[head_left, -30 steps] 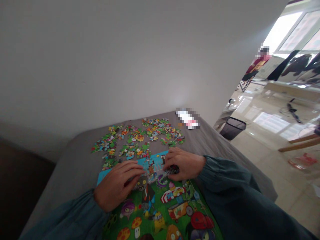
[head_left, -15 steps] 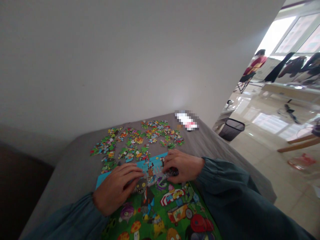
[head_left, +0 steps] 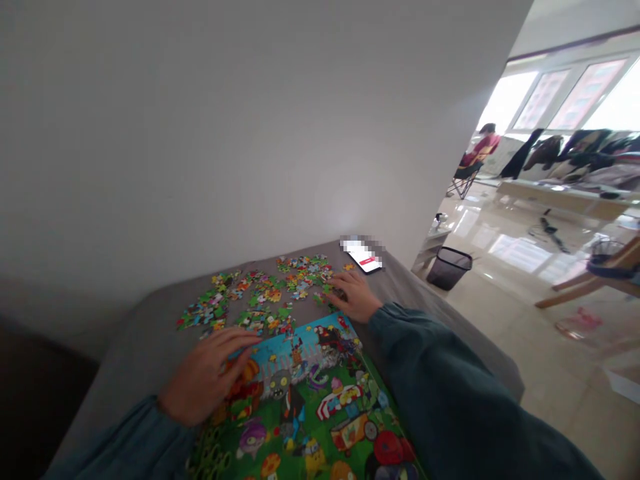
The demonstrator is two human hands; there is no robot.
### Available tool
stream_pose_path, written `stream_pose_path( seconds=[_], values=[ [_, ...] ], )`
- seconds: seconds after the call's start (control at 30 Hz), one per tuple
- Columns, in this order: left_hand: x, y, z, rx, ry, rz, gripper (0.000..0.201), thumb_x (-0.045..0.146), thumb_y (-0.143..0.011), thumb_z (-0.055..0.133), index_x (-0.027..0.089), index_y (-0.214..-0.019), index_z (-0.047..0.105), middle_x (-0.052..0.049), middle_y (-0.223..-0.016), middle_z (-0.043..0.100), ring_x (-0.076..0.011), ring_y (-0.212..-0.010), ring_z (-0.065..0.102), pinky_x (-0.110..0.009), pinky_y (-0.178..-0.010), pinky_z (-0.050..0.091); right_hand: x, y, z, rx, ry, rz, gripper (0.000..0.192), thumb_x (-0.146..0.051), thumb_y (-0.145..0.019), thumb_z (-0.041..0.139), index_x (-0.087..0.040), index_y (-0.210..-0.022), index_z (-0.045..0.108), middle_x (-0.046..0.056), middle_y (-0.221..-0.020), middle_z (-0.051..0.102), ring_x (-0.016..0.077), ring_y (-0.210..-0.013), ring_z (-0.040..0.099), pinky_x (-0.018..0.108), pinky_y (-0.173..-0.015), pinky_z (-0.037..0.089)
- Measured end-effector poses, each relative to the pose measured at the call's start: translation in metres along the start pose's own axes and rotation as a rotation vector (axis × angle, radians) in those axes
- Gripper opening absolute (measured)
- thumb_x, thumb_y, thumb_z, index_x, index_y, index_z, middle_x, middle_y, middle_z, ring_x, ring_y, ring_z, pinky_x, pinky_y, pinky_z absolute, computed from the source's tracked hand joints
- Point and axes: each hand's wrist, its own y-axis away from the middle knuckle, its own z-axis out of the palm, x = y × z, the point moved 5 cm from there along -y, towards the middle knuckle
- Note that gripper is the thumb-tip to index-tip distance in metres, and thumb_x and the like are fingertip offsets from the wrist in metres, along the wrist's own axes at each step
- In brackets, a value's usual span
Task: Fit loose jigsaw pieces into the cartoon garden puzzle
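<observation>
- Cardboard, by the look of it, makes up the loose pieces (head_left: 267, 292), which lie in clusters on the grey cloth (head_left: 127, 373) just beyond the far edge of the picture board (head_left: 305, 417).
- Expect each piece to be light, thin and fairly stiff, with knobs that could crease if you pinch them hard; take one by the opposite edges of its body, between thumb and forefinger.
- Lying flat on cloth, a piece may be awkward to get a nail under; tipping one edge up should help.
- The board looks flat and perhaps a little glossy, so it could slide if you push at one side; steady it by its rim.
- Your left hand (head_left: 205, 377) lies over the board's upper left corner, fingers loosely bent and blurred; what is beneath them is hidden.
- Your right hand (head_left: 355, 297) is at the near right side of the pieces, fingers curled down; whether they pinch a piece doesn't show.
- Compared with half a second ago, your right hand has left the board's upper right part for the pieces, uncovering the dark figure pictured there, while your left hand remains on the board.
</observation>
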Motion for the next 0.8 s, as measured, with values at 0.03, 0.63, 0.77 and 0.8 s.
stream_pose_path(
  seconds=[0.03,0.63,0.77,0.8],
  values=[
    [-0.006,0.001,-0.002,0.012,0.000,-0.022,0.038,0.049,-0.091,0.041,0.026,-0.102,0.070,-0.003,-0.107,0.071,-0.0212,-0.102,0.064,-0.035,-0.094,0.049,-0.005,0.000,0.008,-0.031,0.029,0.007,0.040,-0.043,-0.088,0.054,-0.021,-0.121,0.060,0.010,-0.120,0.058,0.0265,-0.113,0.045,0.044,-0.095,0.035],
    [-0.026,0.024,0.009,-0.376,-0.062,-0.198,0.086,0.073,-0.072,0.053,0.035,-0.145,0.029,-0.007,-0.153,0.028,-0.0387,-0.139,0.018,-0.060,-0.105,0.025,-0.140,0.018,-0.023,-0.516,-0.517,-0.262,0.023,-0.029,-0.090,0.055,-0.018,-0.104,0.069,0.004,-0.090,0.069,0.0119,-0.078,0.062,0.024,-0.072,0.047],
    [-0.027,0.024,0.013,-0.343,-0.084,-0.213,0.072,0.070,-0.081,0.044,0.038,-0.144,0.031,-0.005,-0.152,0.030,-0.0368,-0.140,0.019,-0.058,-0.106,0.023,-0.188,0.036,0.011,-0.797,-0.425,-0.342,0.025,-0.025,-0.087,0.058,-0.018,-0.109,0.068,0.003,-0.086,0.070,0.0114,-0.073,0.062,0.022,-0.068,0.046],
    [-0.029,0.023,0.014,-0.330,-0.087,-0.219,0.068,0.069,-0.083,0.042,0.039,-0.143,0.032,-0.004,-0.152,0.031,-0.0362,-0.140,0.019,-0.058,-0.106,0.022,-0.192,0.038,0.019,-0.816,-0.403,-0.344,0.025,-0.024,-0.087,0.058,-0.017,-0.109,0.068,0.004,-0.085,0.070,0.0116,-0.073,0.062,0.021,-0.068,0.046]
  ],
)
